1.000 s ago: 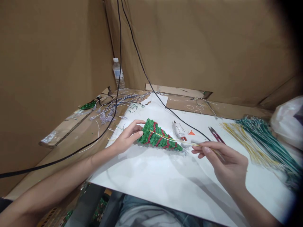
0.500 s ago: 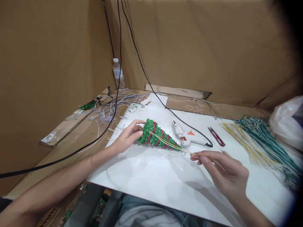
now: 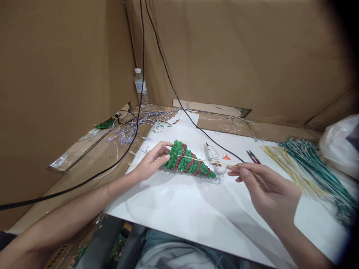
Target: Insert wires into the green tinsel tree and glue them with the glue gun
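A small green Christmas tree (image 3: 185, 165) with red garland lies on its side, its clear tip pointing right. My left hand (image 3: 155, 158) grips its wide base between thumb and fingers. A thin yellow cord (image 3: 207, 161) runs from the tree's upper side near the base across to my right hand (image 3: 263, 183). The thumb and fingertips of that hand pinch the cord, holding it taut above the tree. Behind the tree lies a white glue gun (image 3: 213, 155), its handle hidden by my right hand.
Red-handled thread snips (image 3: 254, 157) lie beyond my right hand. Bundles of yellow cords (image 3: 294, 170) and green cords (image 3: 319, 168) are at right, near a white plastic bag (image 3: 342, 144). A black cable (image 3: 175, 89) hangs across. Tangled light wires (image 3: 126, 134) and a bottle (image 3: 140, 87) sit back left.
My right hand has risen and moved slightly right, lifting the cord off the tree's side into a straighter line. My left hand and the tree have barely moved.
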`<state>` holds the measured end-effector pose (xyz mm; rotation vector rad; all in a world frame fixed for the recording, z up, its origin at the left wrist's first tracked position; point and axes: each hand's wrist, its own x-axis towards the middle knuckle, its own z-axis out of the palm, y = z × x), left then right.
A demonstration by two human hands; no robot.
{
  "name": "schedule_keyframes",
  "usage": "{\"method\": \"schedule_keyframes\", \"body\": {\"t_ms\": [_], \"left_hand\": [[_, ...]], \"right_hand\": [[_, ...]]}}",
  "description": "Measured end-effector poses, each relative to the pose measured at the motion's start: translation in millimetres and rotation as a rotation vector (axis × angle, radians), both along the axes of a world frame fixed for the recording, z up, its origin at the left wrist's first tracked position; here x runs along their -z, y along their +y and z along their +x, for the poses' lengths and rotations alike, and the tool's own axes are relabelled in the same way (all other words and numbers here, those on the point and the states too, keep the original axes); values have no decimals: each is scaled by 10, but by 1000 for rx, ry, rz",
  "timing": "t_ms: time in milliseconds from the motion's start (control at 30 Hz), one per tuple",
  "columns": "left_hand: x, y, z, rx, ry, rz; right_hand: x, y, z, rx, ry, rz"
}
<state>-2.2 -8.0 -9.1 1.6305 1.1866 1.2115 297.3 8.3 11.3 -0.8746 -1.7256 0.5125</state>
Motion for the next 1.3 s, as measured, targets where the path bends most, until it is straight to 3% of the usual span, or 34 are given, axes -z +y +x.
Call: {"method": "schedule_keyframes", "body": {"t_ms": [167,367,500,900,1033,1300], "left_hand": [[27,14,-4,-12,-6,53],[31,14,0,-25,-12,68],[9,6,1,-11,10,74],[-15,-14,11,104,-12,-18],[-28,5,3,75,63,46],[-50,56,-43,-7,183,147]], "right_hand": [[-102,1,-116,29,-6,47],[-260,-33,-235,24,-240,342],[-267,-12,-318,-23,-307,420],[-85,265,-711,-214,-419,271],[-86,286,-833,-268,-477,177],[-227,227,-627,-286,-408,22]]}}
